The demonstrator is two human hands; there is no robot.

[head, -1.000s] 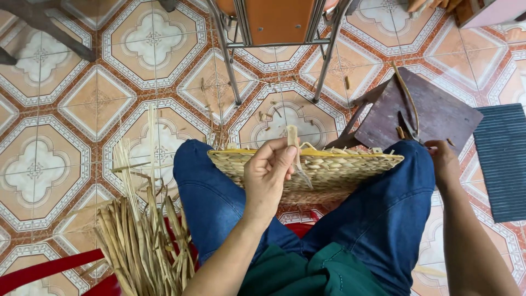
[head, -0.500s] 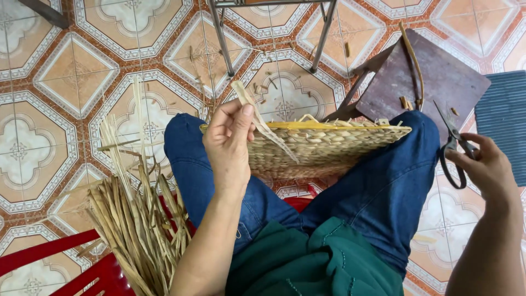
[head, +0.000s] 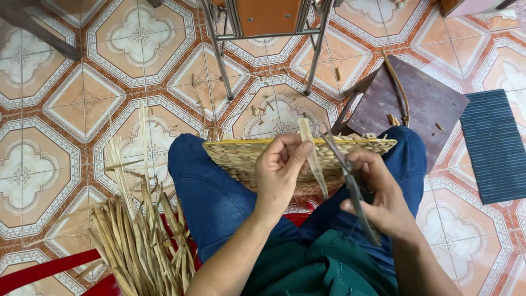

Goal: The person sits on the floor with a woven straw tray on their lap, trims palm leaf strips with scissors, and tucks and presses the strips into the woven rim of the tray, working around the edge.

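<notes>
A flat woven straw basket [head: 246, 159] rests between my knees, against my blue trousers. My left hand [head: 280, 171] pinches a pale straw strip [head: 313, 159] that sticks up from the basket's rim. My right hand [head: 381, 194] holds dark scissors [head: 350, 183], their blades pointing up beside the strip, just right of it. Both hands are over the basket's near side.
A bundle of dried straw [head: 139, 235] lies on the tiled floor by my left leg, over a red frame [head: 38, 271]. A metal-legged chair [head: 268, 33] stands ahead. At the right lie a dark wooden board [head: 422, 104] and a blue ribbed mat [head: 493, 145].
My right hand has come in from the far right with the scissors and now holds them next to the strip. My left hand turned the strip upright.
</notes>
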